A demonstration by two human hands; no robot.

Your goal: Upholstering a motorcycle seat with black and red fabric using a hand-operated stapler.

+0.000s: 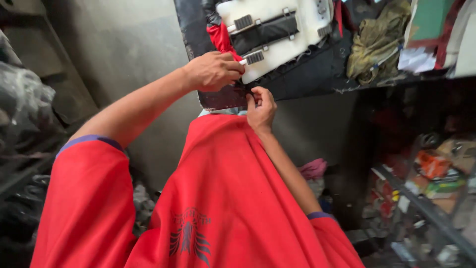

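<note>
The left hand [214, 71] is closed in a fist around a slim white tool [243, 62], whose tip pokes out toward the right. Just below and to the right, the right hand [260, 110] pinches the near edge of a dark, stiff-looking panel [223, 98] between thumb and fingertips; the two hands almost touch. The panel's near corner is worn and slightly glossy. Farther on lies a white padded piece [277, 30] with smooth rounded edges, crossed by a black strap [263, 31] and fitted with small ribbed grey buckles. A strip of red fabric [220, 37] hangs beside it on the left. To the far right sits a crumpled olive cloth [374, 44]. Behind the left forearm a plain grey wall [124, 44] leaves open room, while cluttered shelves [426, 198] crowd the right side.
</note>
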